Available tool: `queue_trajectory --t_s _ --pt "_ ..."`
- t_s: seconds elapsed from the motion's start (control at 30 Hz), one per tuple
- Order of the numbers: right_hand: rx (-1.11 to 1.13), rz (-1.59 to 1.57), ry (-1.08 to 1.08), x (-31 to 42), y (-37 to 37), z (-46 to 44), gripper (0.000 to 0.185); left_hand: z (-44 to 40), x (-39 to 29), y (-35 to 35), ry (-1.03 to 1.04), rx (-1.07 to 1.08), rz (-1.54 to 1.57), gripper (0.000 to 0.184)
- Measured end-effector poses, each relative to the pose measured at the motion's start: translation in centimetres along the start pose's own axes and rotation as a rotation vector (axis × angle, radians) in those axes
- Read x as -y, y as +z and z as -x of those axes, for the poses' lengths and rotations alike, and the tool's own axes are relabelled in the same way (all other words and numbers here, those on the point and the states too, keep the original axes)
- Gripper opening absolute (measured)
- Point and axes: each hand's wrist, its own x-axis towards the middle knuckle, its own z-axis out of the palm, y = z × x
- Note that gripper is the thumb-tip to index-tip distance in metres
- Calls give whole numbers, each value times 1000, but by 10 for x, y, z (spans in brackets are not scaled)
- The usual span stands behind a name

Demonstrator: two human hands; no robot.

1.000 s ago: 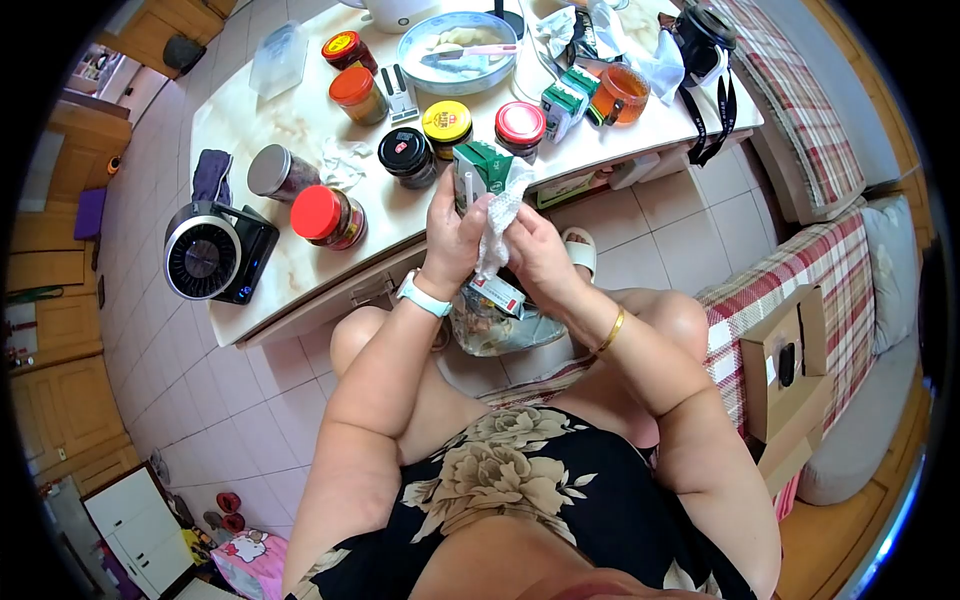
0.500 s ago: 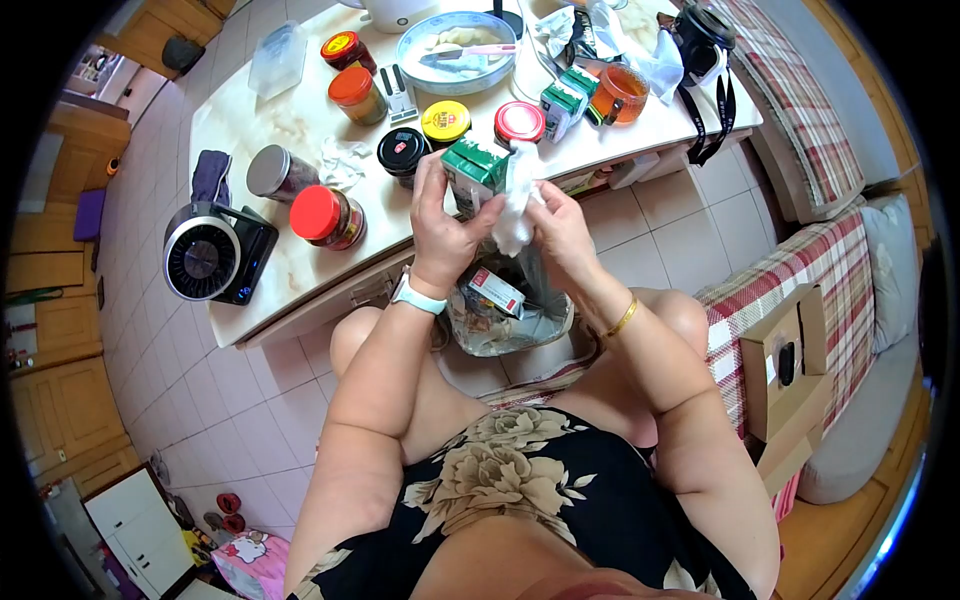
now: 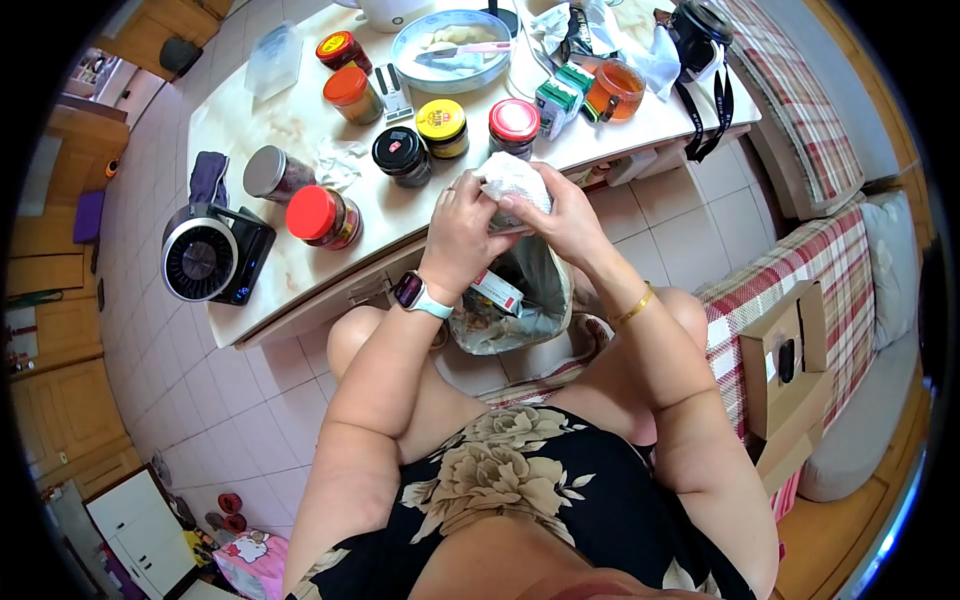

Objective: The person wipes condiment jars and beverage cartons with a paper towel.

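Note:
Both of my hands meet above the trash bin, just off the table's front edge. My left hand [image 3: 460, 232] is closed round the side of a small green-and-white carton [image 3: 507, 220], and only a little of the carton shows between my fingers. A crumpled white tissue [image 3: 516, 181] covers its top. My right hand [image 3: 568, 212] presses that tissue against the carton from the right, thumb across the front. Beneath them, the lined trash bin [image 3: 545, 325] holds a red-and-white box [image 3: 496, 291] and other rubbish. Behind my hands stand a red-lidded jar [image 3: 514, 122] and a black-lidded jar [image 3: 402, 152].
On the table [image 3: 300, 130] are a yellow-lidded jar [image 3: 442, 122], another red-lidded jar [image 3: 322, 217], a bowl [image 3: 450, 75] with a knife across it, a second green carton [image 3: 562, 100], a glass of tea [image 3: 615, 92] and a camera [image 3: 698, 35]. An open cardboard box [image 3: 790, 370] lies right.
The tissue has gone from beside the carton to over its top, hiding the green face. My left wrist has turned, showing the watch face, and my right hand has closed in on the carton.

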Motion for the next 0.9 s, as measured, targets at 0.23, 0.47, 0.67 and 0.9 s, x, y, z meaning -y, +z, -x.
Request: queue_trajectory --t_s 0.23,0.47,0.67,0.9 --pt "-219 -746 179 -9 6 -3 39 -5 2 3 -170 -199 314 93" --pt "-317 -672 39 -12 28 6 39 9 4 21 -735 -2 1370 50" --pt "-280 -435 -40 -14 20 4 31 4 10 11 -771 -111 1730 53" --pt "-415 37 -370 8 1 11 30 2 8 10 -778 -45 1822 52"
